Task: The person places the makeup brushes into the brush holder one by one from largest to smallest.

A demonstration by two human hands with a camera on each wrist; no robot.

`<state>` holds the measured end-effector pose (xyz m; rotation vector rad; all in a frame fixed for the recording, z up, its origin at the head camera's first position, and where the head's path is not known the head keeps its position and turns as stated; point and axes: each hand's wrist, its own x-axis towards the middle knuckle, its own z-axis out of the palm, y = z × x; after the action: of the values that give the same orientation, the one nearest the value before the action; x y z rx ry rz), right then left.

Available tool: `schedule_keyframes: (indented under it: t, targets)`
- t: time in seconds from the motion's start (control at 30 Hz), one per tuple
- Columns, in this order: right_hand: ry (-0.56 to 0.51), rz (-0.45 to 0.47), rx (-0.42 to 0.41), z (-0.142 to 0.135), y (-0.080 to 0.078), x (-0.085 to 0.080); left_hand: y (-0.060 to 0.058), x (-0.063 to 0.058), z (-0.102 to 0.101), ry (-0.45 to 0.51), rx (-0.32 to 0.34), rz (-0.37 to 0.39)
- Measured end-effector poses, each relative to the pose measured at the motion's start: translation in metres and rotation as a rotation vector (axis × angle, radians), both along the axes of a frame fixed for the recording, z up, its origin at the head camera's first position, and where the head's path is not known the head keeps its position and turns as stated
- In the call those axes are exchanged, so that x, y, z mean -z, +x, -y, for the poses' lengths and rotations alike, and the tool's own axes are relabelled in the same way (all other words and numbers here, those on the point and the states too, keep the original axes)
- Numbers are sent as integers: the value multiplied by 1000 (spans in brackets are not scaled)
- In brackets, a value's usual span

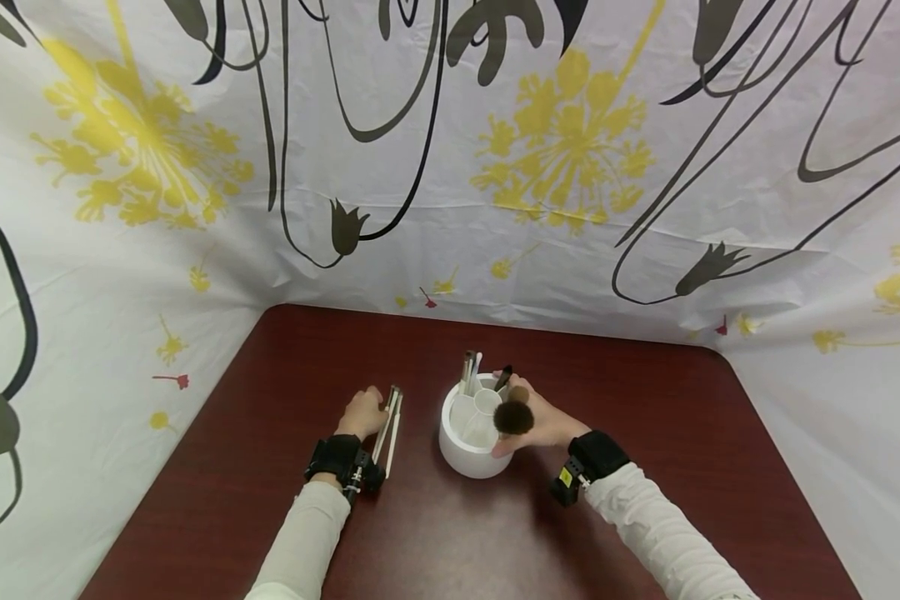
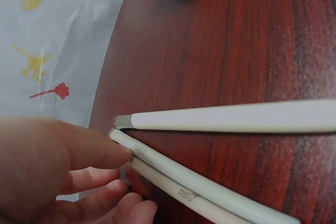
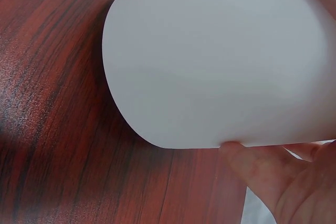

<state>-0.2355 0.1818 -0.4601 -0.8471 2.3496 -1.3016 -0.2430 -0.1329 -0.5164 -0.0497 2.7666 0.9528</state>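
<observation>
Toward the left of the table, my left hand (image 1: 362, 414) pinches slim pale makeup brushes lying side by side. In the left wrist view, the thumb and fingers meet at the end of a beige-handled brush (image 2: 176, 188), against a white-handled brush (image 2: 210, 176). Another white brush (image 2: 236, 116) lies just apart from these two. My right hand (image 1: 547, 423) holds the right side of a round white brush holder (image 1: 468, 460), thumb near its front and fingers behind. The holder stands upright with divided compartments. Several brushes stand in it, including a fluffy dark brush (image 1: 513, 417).
A dark red wood-grain table (image 1: 450, 542) lies under everything. White cloth (image 1: 420, 183) printed with yellow and grey flowers hangs at the back and both sides. Black devices, such as the right wrist camera (image 1: 596, 458), are strapped to both wrists.
</observation>
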Motion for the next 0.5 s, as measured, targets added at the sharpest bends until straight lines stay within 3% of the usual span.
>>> schedule_keyframes:
  t: [0.5]
  targets:
    - [-6, 1, -2, 1, 1, -2, 0, -1, 0, -1, 0, -6]
